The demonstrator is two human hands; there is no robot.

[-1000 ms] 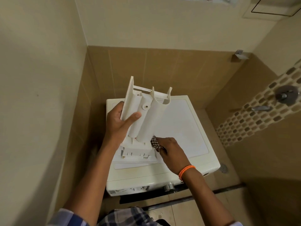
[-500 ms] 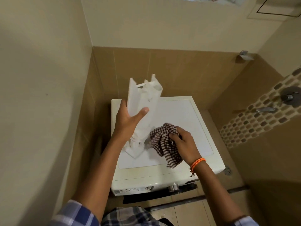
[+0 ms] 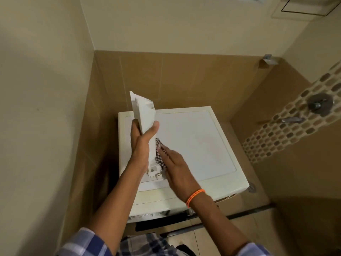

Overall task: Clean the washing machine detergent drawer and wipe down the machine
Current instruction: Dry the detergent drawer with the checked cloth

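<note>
My left hand point(image 3: 142, 143) grips the white detergent drawer point(image 3: 144, 115), which stands on end with its lower end resting on the top of the white washing machine point(image 3: 199, 141). Seen edge-on, the drawer's compartments are hidden. My right hand point(image 3: 175, 163), with an orange band on the wrist, presses a brown-and-white checked cloth point(image 3: 159, 152) flat against the drawer's right side with straight fingers. Most of the cloth is hidden between hand and drawer.
The machine stands in a corner between a cream wall on the left and brown tiled walls behind. Shower fittings point(image 3: 317, 104) are mounted on the mosaic strip at the right. A floor drain point(image 3: 251, 188) lies beside the machine's right front corner.
My left hand has turned the drawer from face-on to edge-on. My right hand, which held the cloth loose beside the drawer, now presses it flat against the drawer's side.
</note>
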